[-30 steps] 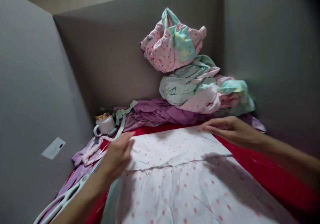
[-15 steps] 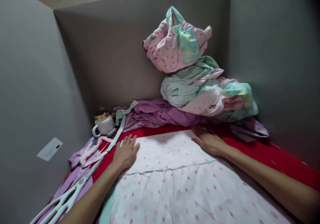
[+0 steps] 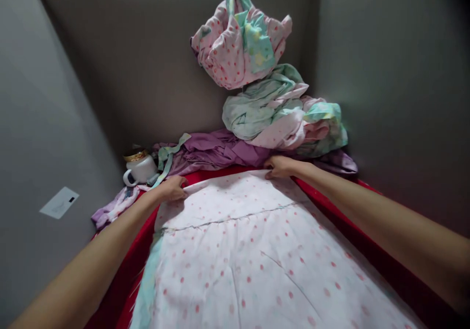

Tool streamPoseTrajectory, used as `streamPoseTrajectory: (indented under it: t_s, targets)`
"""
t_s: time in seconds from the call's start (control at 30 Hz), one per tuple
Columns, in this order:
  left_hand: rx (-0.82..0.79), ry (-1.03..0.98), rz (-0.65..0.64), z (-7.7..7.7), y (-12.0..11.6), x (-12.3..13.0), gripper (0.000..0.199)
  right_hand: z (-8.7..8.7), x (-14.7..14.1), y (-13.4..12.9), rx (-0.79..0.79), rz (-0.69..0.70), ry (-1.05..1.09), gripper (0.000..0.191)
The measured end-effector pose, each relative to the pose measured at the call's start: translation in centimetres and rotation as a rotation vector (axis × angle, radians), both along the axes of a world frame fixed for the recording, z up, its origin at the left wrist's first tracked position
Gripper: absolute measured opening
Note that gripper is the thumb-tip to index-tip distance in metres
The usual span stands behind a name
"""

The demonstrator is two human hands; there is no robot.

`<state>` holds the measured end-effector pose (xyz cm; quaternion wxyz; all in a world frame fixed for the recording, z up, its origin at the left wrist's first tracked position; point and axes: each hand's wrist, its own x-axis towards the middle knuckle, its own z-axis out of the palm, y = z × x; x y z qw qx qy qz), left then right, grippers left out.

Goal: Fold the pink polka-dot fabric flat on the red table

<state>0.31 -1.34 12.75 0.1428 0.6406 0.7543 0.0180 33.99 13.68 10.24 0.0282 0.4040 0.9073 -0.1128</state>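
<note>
A white cloth with pink dots [image 3: 235,250] is spread out before me, a gathered seam running across its upper part. My left hand [image 3: 173,189] pinches its far left corner, fingers curled over the edge. At the far right corner, my right hand [image 3: 278,166] grips the same edge between thumb and fingers. Along the left side of the dotted cloth, a strip of mint-green fabric [image 3: 149,275] shows from underneath. Beneath everything lies a red cloth [image 3: 123,270].
Purple fabric [image 3: 216,150] is heaped along the back, with mint and pink cloth [image 3: 264,108] piled on it. A dotted bundle [image 3: 231,50] hangs above. On the left stands a white mug [image 3: 142,170] with a gold-rimmed top. Grey panels [image 3: 121,64] enclose the sides and back.
Both hands went from lying flat on the dotted cloth to gripping its far corners. That far edge now looks slightly lifted. The view has shifted, and the white-handled scissors no longer show.
</note>
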Motion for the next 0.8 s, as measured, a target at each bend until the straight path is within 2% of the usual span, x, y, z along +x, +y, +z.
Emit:
streamPoseTrajectory:
  t_s: [0.07,0.13,0.23,0.37,0.47,0.53,0.6,0.67,0.8]
  targets:
    - [-0.046,0.016,-0.012,0.5,0.0,-0.3,0.011,0.7,0.2,0.2,0.035,-0.009,-0.005,0.023]
    - [-0.041,0.034,-0.009,1.3,0.1,-0.9,0.006,1.6,0.3,0.1,0.12,-0.05,0.024,0.021]
    - [0.04,0.077,0.037,2.9,0.7,-2.1,0.009,2.9,0.2,0.0,0.283,-0.144,0.095,0.024]
    - [0.233,0.173,0.102,5.3,2.0,-3.1,0.013,4.6,-0.8,0.3,0.44,-0.221,0.169,0.029]
    - [0.348,0.23,0.096,6.9,2.0,-3.1,0.019,5.5,-1.3,0.7,0.499,-0.223,0.198,0.029]
    - [0.403,0.249,0.055,7.4,1.1,-2.9,0.022,5.8,-1.0,0.7,0.512,-0.178,0.212,0.026]
    - [0.433,0.247,-0.002,7.3,-0.8,-2.8,0.022,5.6,0.0,0.0,0.515,-0.111,0.225,0.021]
    - [0.434,0.217,-0.063,6.6,-3.4,-2.6,0.018,5.0,1.5,-1.3,0.518,-0.015,0.257,0.019]
    - [0.378,0.11,-0.16,3.9,-8.9,-1.2,0.014,2.4,4.6,-4.8,0.52,0.256,0.407,0.02]
